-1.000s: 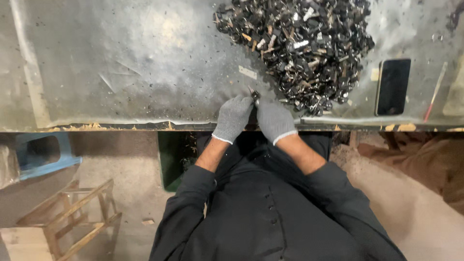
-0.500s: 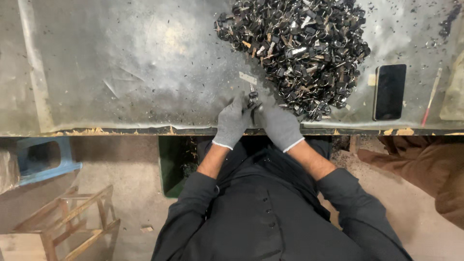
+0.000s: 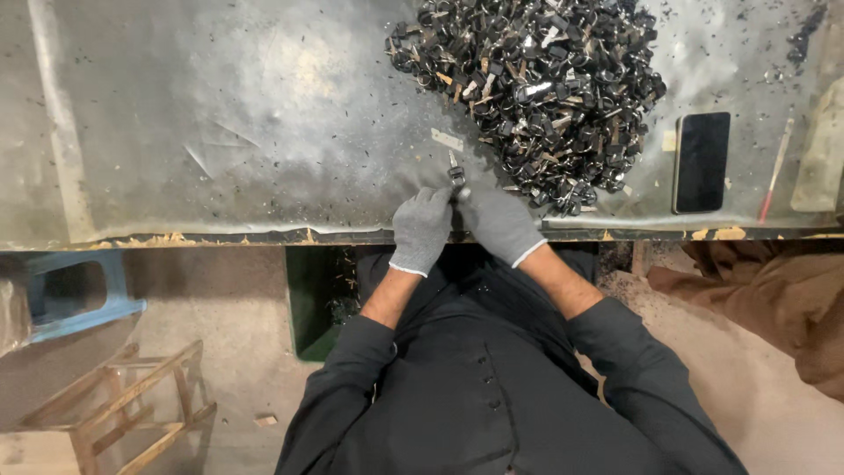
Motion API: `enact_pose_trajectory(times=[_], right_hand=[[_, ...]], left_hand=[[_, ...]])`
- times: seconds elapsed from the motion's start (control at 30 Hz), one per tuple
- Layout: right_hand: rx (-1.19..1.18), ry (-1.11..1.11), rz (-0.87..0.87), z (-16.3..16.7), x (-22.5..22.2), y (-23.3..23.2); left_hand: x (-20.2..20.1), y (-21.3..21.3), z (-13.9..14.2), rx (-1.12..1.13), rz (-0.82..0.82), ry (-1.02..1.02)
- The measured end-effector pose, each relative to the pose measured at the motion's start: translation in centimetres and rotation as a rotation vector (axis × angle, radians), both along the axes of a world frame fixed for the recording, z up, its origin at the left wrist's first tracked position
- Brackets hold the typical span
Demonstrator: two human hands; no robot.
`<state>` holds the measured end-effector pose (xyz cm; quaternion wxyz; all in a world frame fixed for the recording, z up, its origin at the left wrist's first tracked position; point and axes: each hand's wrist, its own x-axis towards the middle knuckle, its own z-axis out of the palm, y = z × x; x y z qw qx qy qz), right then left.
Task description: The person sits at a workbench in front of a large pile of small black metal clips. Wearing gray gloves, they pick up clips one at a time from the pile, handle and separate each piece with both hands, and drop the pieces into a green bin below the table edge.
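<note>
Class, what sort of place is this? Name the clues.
Probably a small workshop: a worn metal-topped bench, a heap of small dark metal parts, and gloved hands, left and right, working one piece.

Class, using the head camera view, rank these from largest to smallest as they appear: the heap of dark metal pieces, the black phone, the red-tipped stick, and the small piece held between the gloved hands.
1. Heap of dark metal pieces
2. Black phone
3. Red-tipped stick: about as long as the phone, far thinner
4. Small piece pinched between the left hand and right hand
</note>
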<state>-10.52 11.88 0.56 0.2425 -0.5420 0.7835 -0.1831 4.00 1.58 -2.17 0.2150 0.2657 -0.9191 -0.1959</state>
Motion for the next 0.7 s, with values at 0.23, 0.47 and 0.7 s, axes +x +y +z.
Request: enact_pose_trajectory(times=[0.23,0.47,0.7], right_hand=[[0.090,0.179,-0.079,0.1,2.0,1.7],[0.106,-0.053,-0.036,-0.6,1.4,0.4],[0.082,0.136,-0.118,-1.3,1.0,0.2]], left_hand=[[0.1,-0.6,-0.4,0.138,0.036,-0.013],[0.2,0.1,-0.2,0.126,-0.023,0.057],[0.0,0.2,0.4,0.139,-0.035,0.122]])
